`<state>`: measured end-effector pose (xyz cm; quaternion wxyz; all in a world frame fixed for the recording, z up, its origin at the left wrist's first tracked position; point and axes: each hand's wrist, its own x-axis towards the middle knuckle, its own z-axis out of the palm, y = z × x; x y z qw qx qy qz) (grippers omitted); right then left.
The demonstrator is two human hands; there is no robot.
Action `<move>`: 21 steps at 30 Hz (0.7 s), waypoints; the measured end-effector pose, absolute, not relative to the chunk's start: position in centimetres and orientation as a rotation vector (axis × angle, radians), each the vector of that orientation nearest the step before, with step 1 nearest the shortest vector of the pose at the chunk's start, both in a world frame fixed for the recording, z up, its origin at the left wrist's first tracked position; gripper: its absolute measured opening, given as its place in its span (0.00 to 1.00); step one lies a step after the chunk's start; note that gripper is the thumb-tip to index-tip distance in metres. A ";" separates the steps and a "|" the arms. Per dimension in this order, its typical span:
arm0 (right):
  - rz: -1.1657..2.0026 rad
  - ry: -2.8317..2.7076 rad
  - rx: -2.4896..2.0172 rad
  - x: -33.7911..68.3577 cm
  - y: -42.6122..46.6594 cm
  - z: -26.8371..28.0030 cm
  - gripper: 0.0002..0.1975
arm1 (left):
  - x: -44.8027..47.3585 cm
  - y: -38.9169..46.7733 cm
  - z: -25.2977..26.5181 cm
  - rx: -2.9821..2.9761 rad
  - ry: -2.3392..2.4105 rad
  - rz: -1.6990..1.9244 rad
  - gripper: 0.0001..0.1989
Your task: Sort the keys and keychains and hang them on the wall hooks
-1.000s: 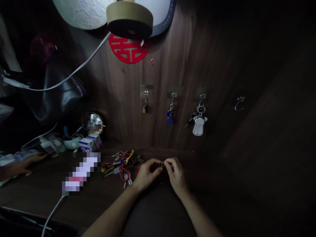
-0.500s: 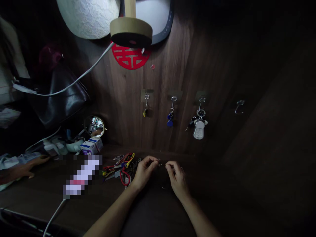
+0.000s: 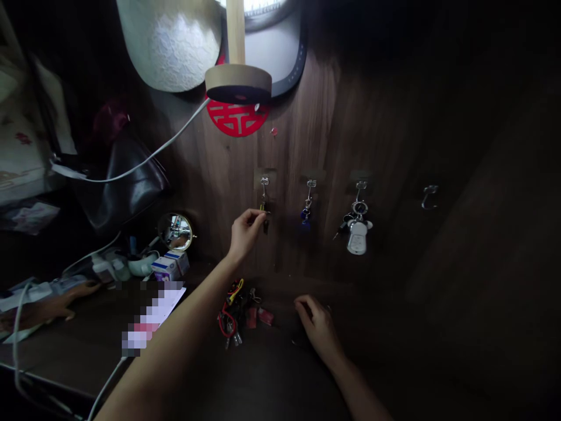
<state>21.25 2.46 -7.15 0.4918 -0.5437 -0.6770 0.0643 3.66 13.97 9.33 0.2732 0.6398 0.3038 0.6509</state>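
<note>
Your L hand (image 3: pixel 246 233) is up at the far-L hook (image 3: pixel 264 182), thumb + finger clamped on small keys (image 3: pixel 265 227) just below it. Your R hand (image 3: pixel 319 323) is low over the desk (image 3: pixel 245 374), fingertips close tog.; can't tell if they hold anything. Key pile (image 3: pixel 228 323) lies btwn. L forearm & R hand.

Red cord (image 3: pixel 220 323) and yellow cord (image 3: pixel 237 290) are showing near the desk's (image 3: pixel 258 374) back edge. Brown grain is streaking the wall (image 3: pixel 326 117).
</note>
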 end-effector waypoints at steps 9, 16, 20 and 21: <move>0.227 -1.642 -1.358 21.4 2.6 -7.3 0.12 | 3.7 16.4 13.8 1.895 1.166 1.906 0.06; 0.185 -1.617 -1.356 21.5 2.7 -7.2 0.12 | 3.8 17.1 12.5 1.938 1.253 1.816 0.06; 0.194 -1.607 -1.362 21.6 2.7 -7.3 0.11 | 3.9 16.9 11.6 1.876 1.212 1.819 0.07; 0.197 -1.604 -1.360 21.6 2.7 -7.3 0.11 | 3.8 16.9 11.4 1.866 1.201 1.824 0.08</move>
